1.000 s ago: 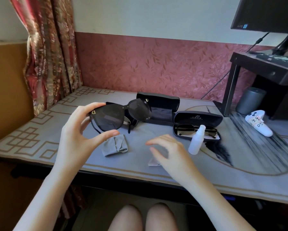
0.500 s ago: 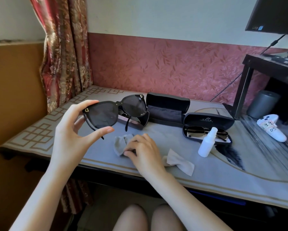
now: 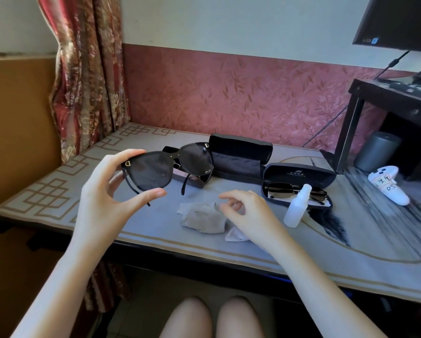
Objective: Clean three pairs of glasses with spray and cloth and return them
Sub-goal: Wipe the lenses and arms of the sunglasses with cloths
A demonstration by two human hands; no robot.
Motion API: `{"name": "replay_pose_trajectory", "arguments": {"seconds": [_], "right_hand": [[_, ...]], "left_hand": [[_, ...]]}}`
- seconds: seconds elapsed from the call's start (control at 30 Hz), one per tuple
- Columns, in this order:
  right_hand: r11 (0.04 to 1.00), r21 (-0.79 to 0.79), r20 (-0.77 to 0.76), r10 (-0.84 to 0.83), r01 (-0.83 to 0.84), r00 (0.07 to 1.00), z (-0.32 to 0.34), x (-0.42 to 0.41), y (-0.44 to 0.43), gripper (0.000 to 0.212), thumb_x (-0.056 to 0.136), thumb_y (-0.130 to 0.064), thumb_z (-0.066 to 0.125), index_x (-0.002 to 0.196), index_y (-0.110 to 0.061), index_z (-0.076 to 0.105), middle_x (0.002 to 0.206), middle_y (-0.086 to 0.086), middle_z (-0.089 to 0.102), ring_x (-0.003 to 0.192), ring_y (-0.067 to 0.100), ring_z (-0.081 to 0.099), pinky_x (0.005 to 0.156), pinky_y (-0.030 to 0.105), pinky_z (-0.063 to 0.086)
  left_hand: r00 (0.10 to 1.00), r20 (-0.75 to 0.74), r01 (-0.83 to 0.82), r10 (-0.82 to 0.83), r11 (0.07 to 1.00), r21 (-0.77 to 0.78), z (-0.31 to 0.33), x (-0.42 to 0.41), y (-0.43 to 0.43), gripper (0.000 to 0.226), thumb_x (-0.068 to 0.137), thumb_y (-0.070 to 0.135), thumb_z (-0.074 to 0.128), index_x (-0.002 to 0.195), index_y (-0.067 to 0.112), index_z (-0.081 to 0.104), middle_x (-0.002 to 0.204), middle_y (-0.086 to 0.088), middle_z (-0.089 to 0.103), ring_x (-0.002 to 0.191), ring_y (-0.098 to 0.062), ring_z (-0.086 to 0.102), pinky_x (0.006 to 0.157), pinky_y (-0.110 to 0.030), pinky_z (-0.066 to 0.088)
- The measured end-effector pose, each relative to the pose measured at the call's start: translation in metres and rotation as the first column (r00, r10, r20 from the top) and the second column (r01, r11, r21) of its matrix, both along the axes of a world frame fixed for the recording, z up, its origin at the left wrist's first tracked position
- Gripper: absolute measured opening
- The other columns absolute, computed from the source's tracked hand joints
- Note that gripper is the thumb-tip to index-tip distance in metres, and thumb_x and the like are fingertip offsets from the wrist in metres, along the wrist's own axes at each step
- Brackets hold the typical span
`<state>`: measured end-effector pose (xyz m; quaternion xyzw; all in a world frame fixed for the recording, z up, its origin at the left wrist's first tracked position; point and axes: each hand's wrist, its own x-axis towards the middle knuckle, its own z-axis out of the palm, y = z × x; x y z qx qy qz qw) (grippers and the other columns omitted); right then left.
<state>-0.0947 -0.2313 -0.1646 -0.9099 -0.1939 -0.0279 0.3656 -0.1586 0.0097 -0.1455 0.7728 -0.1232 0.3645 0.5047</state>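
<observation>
Two hands: left hand [image 3: 102, 191] pinches sunglasses [image 3: 153, 175], right hand [image 3: 250, 215] hovers over cloth [image 3: 202, 220].

on the tabletop [image 3: 58, 191] the cloth [image 3: 204, 219] lay left of the spray bottle [image 3: 297, 208]; just behind the bottle, glasses [image 3: 281, 190] sat in an open case [image 3: 299, 175], a second case [image 3: 239, 154] behind-left.

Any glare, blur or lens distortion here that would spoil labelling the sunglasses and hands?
Head view: soft daylight, no harsh shadows; sunglasses in the left hand sharp, one small glint on the far lens; right hand fingertips slightly soft; wide-angle bowing curves the table edge.
</observation>
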Motion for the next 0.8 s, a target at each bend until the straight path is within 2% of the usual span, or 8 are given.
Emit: {"name": "replay_pose_trajectory", "arguments": {"seconds": [0.13, 0.23, 0.3, 0.4, 0.5, 0.57, 0.7, 0.8], "right_hand": [[0.992, -0.12, -0.078, -0.038, 0.028, 0.996, -0.006, 0.008, 0.023, 0.033, 0.08, -0.039, 0.075, 0.103, -0.016, 0.068, 0.085, -0.003, 0.063, 0.098, 0.016, 0.05, 0.082, 0.03, 0.045], [0.997, -0.033, -0.22, -0.073, 0.067, 0.973, -0.01, 0.011, 0.029, 0.024, 0.077, -0.026, 0.081, 0.089, -0.018, 0.061, 0.08, -0.003, 0.06, 0.087, 0.015, 0.055, 0.056, 0.023, 0.045], [0.996, -0.028, -0.256, -0.094, 0.09, 0.962, -0.01, 0.011, 0.028, 0.026, 0.077, -0.025, 0.081, 0.088, -0.015, 0.06, 0.084, 0.0, 0.057, 0.081, 0.015, 0.053, 0.048, 0.018, 0.038], [0.989, -0.116, -0.207, -0.12, 0.097, 0.971, -0.007, 0.01, 0.024, 0.028, 0.077, -0.028, 0.081, 0.082, -0.004, 0.067, 0.072, 0.001, 0.055, 0.077, 0.014, 0.05, 0.052, 0.021, 0.035], [0.983, -0.125, -0.156, -0.15, 0.132, 0.976, -0.006, 0.008, 0.022, 0.025, 0.079, -0.025, 0.078, 0.071, -0.004, 0.068, 0.067, -0.003, 0.056, 0.089, 0.017, 0.053, 0.058, 0.026, 0.04], [0.978, -0.133, -0.102, -0.176, 0.162, 0.979, -0.005, 0.005, 0.021, 0.022, 0.084, -0.022, 0.074, 0.08, -0.001, 0.07, 0.073, -0.001, 0.063, 0.087, 0.022, 0.059, 0.063, 0.029, 0.045], [0.941, -0.242, 0.1, -0.22, 0.238, 0.97, -0.002, 0.002, 0.015, 0.017, 0.09, -0.032, 0.065, 0.089, -0.017, 0.073, 0.087, 0.0, 0.071, 0.09, 0.019, 0.058, 0.073, 0.031, 0.044], [0.964, -0.129, 0.122, -0.218, 0.234, 0.968, 0.0, 0.007, 0.007, 0.015, 0.09, -0.029, 0.065, 0.085, -0.015, 0.071, 0.081, 0.0, 0.07, 0.085, 0.02, 0.061, 0.073, 0.032, 0.047]], "left_hand": [[1.0, 0.0, 0.01, -0.01, 1.0, 0.009, -0.001, 0.0, 0.001, 0.062, 0.065, 0.043, 0.083, 0.12, 0.04, 0.054, 0.116, 0.012, 0.06, 0.121, -0.014, 0.055, 0.104, -0.032, 0.045], [1.0, -0.004, 0.009, -0.009, 1.0, 0.008, 0.0, -0.001, 0.002, 0.063, 0.066, 0.036, 0.086, 0.12, 0.037, 0.055, 0.116, 0.01, 0.06, 0.12, -0.013, 0.055, 0.105, -0.032, 0.045], [1.0, -0.006, 0.011, -0.011, 1.0, 0.011, 0.001, -0.002, 0.001, 0.063, 0.063, 0.03, 0.081, 0.12, 0.034, 0.055, 0.116, 0.009, 0.06, 0.12, -0.013, 0.056, 0.105, -0.032, 0.045], [1.0, -0.01, 0.015, -0.015, 1.0, 0.019, 0.0, -0.002, 0.001, 0.064, 0.063, 0.03, 0.081, 0.121, 0.033, 0.055, 0.116, 0.008, 0.06, 0.12, -0.015, 0.056, 0.105, -0.033, 0.045], [1.0, -0.003, 0.025, -0.025, 0.999, 0.024, -0.001, -0.001, 0.001, 0.063, 0.066, 0.041, 0.085, 0.121, 0.036, 0.055, 0.117, 0.009, 0.06, 0.12, -0.015, 0.056, 0.104, -0.03, 0.045], [1.0, -0.002, 0.027, -0.027, 0.999, 0.022, -0.002, 0.0, 0.001, 0.063, 0.064, 0.046, 0.078, 0.121, 0.039, 0.054, 0.117, 0.01, 0.06, 0.121, -0.014, 0.056, 0.103, -0.027, 0.045], [0.999, -0.005, 0.034, -0.034, 0.999, 0.037, -0.002, 0.0, 0.0, 0.062, 0.063, 0.049, 0.077, 0.12, 0.04, 0.054, 0.117, 0.011, 0.06, 0.12, -0.015, 0.056, 0.103, -0.026, 0.045], [0.999, -0.002, 0.049, -0.049, 0.998, 0.045, -0.002, 0.0, 0.001, 0.061, 0.064, 0.048, 0.077, 0.12, 0.041, 0.054, 0.117, 0.011, 0.06, 0.12, -0.015, 0.055, 0.102, -0.025, 0.045]]}}
